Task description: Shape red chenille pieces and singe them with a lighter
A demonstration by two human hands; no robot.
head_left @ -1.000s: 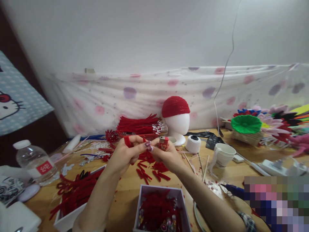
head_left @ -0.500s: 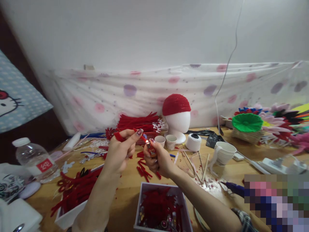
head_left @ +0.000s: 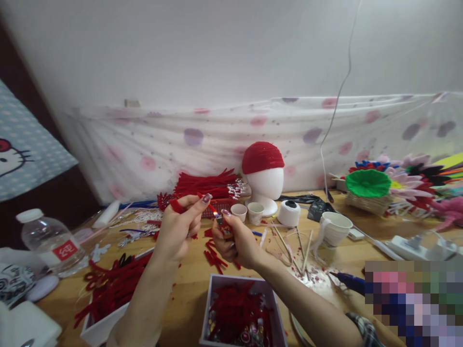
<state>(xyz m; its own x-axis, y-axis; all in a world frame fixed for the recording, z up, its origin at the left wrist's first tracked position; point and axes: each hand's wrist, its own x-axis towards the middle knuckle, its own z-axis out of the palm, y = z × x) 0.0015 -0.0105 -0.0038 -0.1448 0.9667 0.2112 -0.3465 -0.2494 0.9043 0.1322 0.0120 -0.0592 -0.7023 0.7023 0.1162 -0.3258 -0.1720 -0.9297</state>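
My left hand [head_left: 181, 224] is closed in a pinch on a red fuzzy strip [head_left: 176, 206], which looks like a chenille stem. One end of it pokes out past the thumb toward the right. In my right hand [head_left: 242, 241] is a lighter [head_left: 226, 227], held upright with the thumb at its top. A small flame [head_left: 215, 213] burns above it, at or very near the strip's tip. Several short red pieces [head_left: 213, 255] lie on the table below my hands. Nearest in front stands a white box [head_left: 207, 308] with red pieces and beads inside.
On the left are another white box [head_left: 87, 332] of red stems and a water bottle [head_left: 50, 243]. Behind stand a red-capped foam head [head_left: 265, 183], small cups [head_left: 239, 212] and a thread spool [head_left: 288, 214]. To the right are a mug [head_left: 336, 229], a power strip [head_left: 408, 246] and a glue gun [head_left: 350, 283].
The lighter has shifted slightly left, closer to my left hand. Its flame now shows as a small upright tongue instead of a bright spot. Both hands keep their grip.
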